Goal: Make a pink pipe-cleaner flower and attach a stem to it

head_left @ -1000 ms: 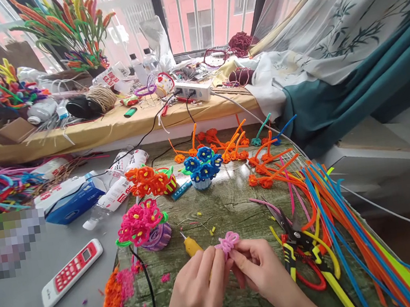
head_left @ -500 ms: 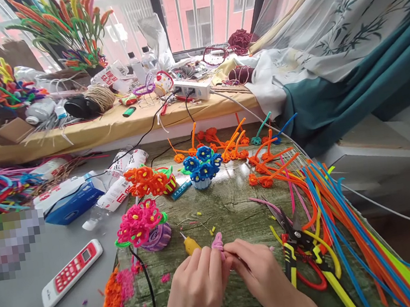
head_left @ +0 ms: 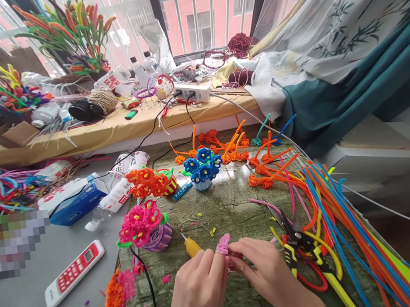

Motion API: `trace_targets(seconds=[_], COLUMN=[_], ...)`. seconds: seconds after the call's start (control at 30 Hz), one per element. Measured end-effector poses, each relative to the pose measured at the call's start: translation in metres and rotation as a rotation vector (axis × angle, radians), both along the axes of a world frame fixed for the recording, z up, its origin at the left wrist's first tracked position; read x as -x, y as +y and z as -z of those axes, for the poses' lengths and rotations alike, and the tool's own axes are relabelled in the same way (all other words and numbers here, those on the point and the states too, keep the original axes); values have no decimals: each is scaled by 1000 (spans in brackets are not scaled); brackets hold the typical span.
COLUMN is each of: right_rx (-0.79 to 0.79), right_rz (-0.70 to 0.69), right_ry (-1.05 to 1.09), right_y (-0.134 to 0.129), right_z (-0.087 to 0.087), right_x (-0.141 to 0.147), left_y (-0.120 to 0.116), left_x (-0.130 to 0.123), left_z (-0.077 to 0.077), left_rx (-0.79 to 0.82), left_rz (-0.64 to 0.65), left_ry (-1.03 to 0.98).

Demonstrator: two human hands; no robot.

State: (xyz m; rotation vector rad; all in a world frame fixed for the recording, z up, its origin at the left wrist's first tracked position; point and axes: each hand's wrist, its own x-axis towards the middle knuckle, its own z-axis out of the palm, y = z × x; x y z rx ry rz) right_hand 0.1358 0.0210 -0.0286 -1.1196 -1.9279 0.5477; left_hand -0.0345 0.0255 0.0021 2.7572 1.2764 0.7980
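Observation:
A small pink pipe-cleaner piece [head_left: 223, 244], looped at its top, stands up between my two hands near the front of the green wood-grain table. My left hand [head_left: 202, 287] is closed on its lower left side. From the right, my right hand [head_left: 268, 271] pinches it with thumb and forefinger. Fingers hide the lower part of the piece. Just behind my left hand lies a yellow-handled tool [head_left: 192, 246] with a thin metal tip. Scissors and yellow-black pliers [head_left: 298, 236] lie right of my right hand.
Pots of pink [head_left: 142, 222], orange [head_left: 148, 182] and blue flowers [head_left: 202, 165] stand behind my hands. Orange, blue and yellow pipe cleaners [head_left: 354, 224] lie at the right. A black cable [head_left: 149, 281] runs down at the left, beside a white remote-like device [head_left: 75, 274].
The pink piece now shows more of its loops and has shifted slightly right. My right hand has moved a little right, its fingers changed in position. The view has shifted slightly.

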Motion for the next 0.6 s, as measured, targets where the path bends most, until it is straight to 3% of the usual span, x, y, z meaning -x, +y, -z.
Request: trace_targets(seconds=[0.2,0.47,0.6], right_rx=[-71,-153,-147], right_rz=[16,67,66], right_ry=[-47,111,109], right_y=[0,0,1], right_z=[6,3,0], right_x=[0,4,2], left_y=[-3,0,-1], left_x=[-6,0,-1], left_z=[-2,-5,-6], left_rx=[120,315,509], left_rz=[24,-28,-51], left_ry=[-117,-279,-450])
